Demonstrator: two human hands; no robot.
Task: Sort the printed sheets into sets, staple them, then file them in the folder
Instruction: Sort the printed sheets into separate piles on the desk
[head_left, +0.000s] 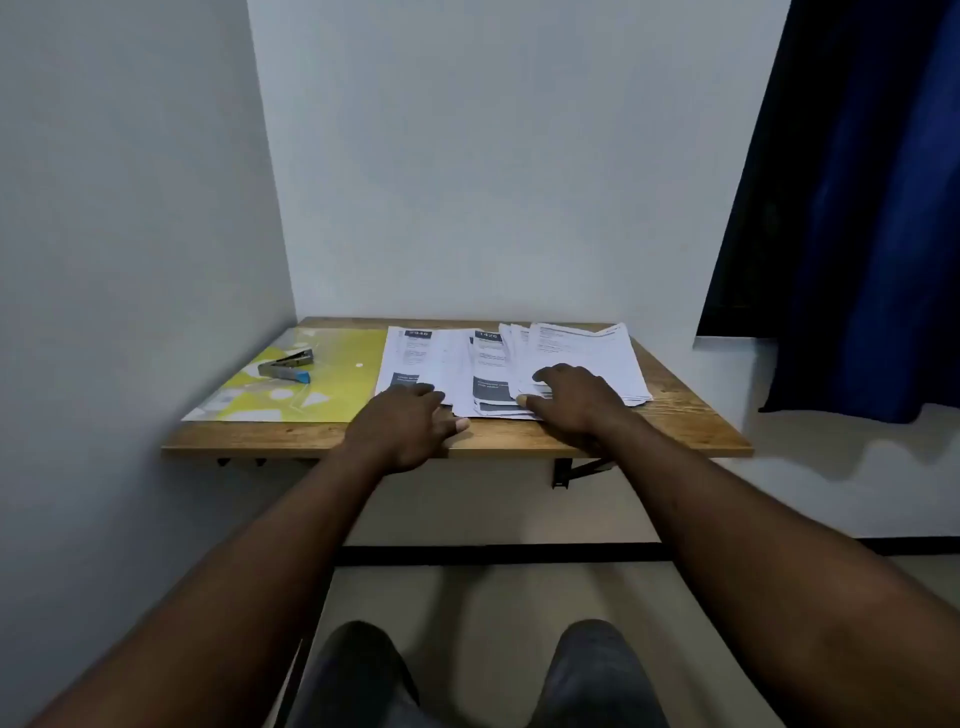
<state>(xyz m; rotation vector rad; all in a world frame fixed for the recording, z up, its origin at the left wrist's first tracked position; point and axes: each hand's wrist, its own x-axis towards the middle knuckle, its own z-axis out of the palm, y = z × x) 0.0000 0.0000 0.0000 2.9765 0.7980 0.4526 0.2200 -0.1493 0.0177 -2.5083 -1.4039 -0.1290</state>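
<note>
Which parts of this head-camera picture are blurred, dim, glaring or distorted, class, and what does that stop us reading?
Head view: dim, flat light; soft focus leaves the small print on the sheets unreadable; pale glare streaks cross the yellow folder around the stapler; the curtain folds sink into near black; the wide lens stretches the forearms.
</note>
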